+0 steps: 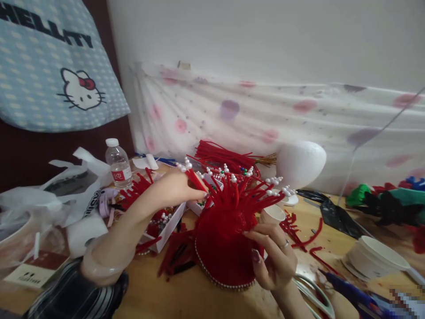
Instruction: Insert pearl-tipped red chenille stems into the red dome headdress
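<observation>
A red rounded headpiece (226,252) with a beaded rim stands at the centre of the wooden table. Red fuzzy stems tipped with white pearls (225,168) fan out from its top. My left hand (177,190) reaches over from the left, its fingers closed on a red pearl-tipped stem (195,179) at the left of the fan. At the headpiece's right side is my right hand (274,254), with a ring on it; its fingers are curved and its fingertips rest against the red surface. The thumb is apart from the index finger, and nothing shows between them.
Behind lie a bundle of red stems (222,155) and a white foam form (300,164). On the left are a water bottle (120,166), a paper roll (86,232) and a white box (169,228). A blue glue gun (352,292), scissors (315,294) and paper bowls (376,257) are at right.
</observation>
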A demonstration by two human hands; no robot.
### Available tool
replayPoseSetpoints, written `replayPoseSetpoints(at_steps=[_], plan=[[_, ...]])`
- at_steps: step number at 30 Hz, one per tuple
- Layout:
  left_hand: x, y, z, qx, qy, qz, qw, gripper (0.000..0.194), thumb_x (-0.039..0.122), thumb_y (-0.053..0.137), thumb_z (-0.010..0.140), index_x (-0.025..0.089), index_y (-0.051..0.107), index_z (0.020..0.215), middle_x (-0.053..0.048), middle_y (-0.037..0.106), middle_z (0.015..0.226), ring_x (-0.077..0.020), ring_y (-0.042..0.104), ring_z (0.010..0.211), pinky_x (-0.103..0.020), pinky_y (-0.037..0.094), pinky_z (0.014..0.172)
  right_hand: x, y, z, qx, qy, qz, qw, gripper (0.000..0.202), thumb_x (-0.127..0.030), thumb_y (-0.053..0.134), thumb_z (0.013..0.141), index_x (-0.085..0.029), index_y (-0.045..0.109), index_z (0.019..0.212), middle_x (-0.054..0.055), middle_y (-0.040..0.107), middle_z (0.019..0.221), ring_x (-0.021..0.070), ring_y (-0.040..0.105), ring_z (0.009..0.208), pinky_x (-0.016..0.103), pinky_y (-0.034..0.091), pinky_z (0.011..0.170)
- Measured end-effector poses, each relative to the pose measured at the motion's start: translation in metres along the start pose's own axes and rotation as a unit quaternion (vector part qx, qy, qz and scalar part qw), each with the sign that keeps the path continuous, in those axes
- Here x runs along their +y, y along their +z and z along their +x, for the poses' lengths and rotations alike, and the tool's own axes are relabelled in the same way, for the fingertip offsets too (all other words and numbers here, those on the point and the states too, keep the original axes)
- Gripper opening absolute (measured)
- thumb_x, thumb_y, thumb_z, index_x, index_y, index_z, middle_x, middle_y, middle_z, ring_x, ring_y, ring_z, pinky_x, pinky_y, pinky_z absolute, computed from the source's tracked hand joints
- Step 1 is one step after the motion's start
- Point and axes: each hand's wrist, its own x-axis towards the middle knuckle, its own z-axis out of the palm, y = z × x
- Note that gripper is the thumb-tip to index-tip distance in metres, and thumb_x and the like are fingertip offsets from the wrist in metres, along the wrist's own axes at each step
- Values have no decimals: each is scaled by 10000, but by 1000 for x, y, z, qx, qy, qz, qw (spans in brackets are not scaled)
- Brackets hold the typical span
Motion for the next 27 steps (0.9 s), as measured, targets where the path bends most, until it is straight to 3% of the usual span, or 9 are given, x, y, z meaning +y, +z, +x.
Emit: replayPoseSetpoints(at_steps=[5, 12, 20, 27], plan=[[-9, 5, 5, -68, -35, -47, 996, 141, 173, 635, 647, 179, 743, 739, -15, 731, 719, -174, 661, 705, -253, 470, 643, 4, 3, -6, -27, -6, -29, 999, 261, -121, 514, 766, -138, 611, 1007, 91, 573, 921, 211, 550, 847, 350, 464, 692], [-8, 20, 5, -116, -86, -111, 983, 54, 164, 599, 640, 166, 651, 626, -1, 661, 574, -139, 612, 535, -232, 458, 503, 5, 9, -9, -32, 13, -45, 998, 257, -106, 527, 773, -144, 588, 1019, 86, 561, 940, 212, 537, 855, 362, 448, 706], [-12, 29, 8, -75, -18, 79, 994, 102, 226, 613, 663, 196, 699, 615, 10, 704, 619, -138, 637, 609, -228, 429, 564, 3, 11, -10, -32, 36, -41, 998, 252, -144, 567, 767, -165, 576, 1018, 73, 551, 933, 219, 532, 855, 382, 429, 728], [-19, 38, 9, -52, -8, 19, 998, 67, 229, 639, 637, 210, 703, 646, 5, 729, 695, -157, 664, 678, -247, 476, 622, 2, 12, -9, -34, 42, -42, 998, 274, -144, 582, 748, -170, 563, 1021, 69, 544, 929, 226, 527, 865, 387, 427, 743]])
